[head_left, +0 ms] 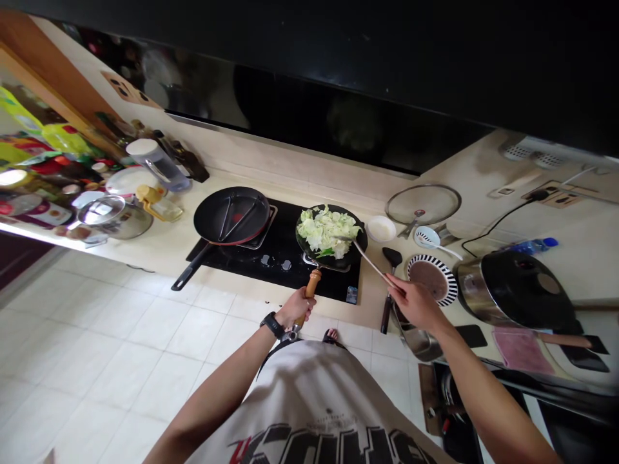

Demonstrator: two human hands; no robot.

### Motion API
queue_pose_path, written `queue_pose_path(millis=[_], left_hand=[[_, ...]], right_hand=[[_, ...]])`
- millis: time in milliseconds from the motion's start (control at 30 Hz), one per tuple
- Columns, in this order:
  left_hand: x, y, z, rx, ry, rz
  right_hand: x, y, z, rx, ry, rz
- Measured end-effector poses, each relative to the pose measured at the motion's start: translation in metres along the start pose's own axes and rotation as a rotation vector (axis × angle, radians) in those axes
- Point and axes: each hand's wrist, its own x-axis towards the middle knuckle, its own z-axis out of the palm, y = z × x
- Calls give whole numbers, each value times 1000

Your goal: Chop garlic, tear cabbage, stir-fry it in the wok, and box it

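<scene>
A dark pan [355, 243] full of pale green chopped cabbage [326, 230] sits on the right burner of the black hob [285, 264]. My left hand [296, 308], with a black watch on the wrist, is closed round the pan's wooden handle [312, 285]. My right hand [414, 303] grips a long light-coloured spatula [370, 261] whose tip lies in the cabbage. An empty black frying pan [231, 216] with a red rim rests on the left burner, its handle pointing toward the floor.
Right of the hob lie a small white bowl [381, 228], a glass lid [423, 204], a black turner [389, 280], a patterned plate [432, 278] and a large lidded pot [515, 290]. Left of the hob stand a steel pot with lid [109, 218], jars and bottles.
</scene>
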Motion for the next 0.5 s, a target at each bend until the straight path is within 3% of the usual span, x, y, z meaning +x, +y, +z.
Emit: queue_pose_path(millis=[100,267,367,500], left_hand=[[1,-3,-1,5,-5,1],[3,-9,-1,-9,-19,1],[4,-10,-1,1,-15,1],[6,-13,-1,-19,-8,9]], right_hand=[[28,-4,-4,-55,82,18],[75,-38,45,-274,-56,45],[65,-40,55,-304,-105,43],[49,-32,41,-357,-62,61]])
